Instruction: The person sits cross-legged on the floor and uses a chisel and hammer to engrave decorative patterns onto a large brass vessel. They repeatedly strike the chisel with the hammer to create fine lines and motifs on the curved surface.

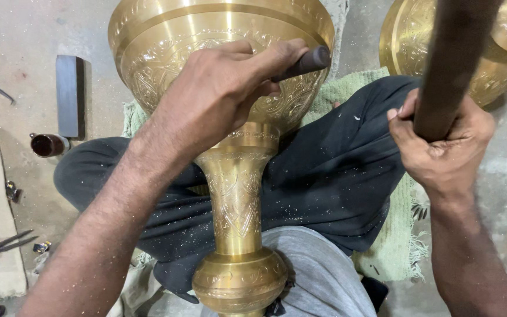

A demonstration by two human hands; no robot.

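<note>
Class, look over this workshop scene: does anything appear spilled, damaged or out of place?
Pale flecks lie scattered over the dark trousers. They look like shavings from the engraved brass vase lying across the lap. The left hand presses a dark-handled tool on its bowl; the right hand grips a thick dark wooden rod. Nothing looks damaged.

1. It was a metalworking workshop, floor-level setup.
2. Bare concrete floor (pixel 24 35) was dusty, with pliers (pixel 10 242) and a steel block (pixel 68 94) lying loose.
3. Engraved brass vessel (pixel 230 117) lay across the lap; second brass piece (pixel 500 53) sat nearby.
4. Metal filings were scattered over the dark trousers (pixel 335 176).
</note>
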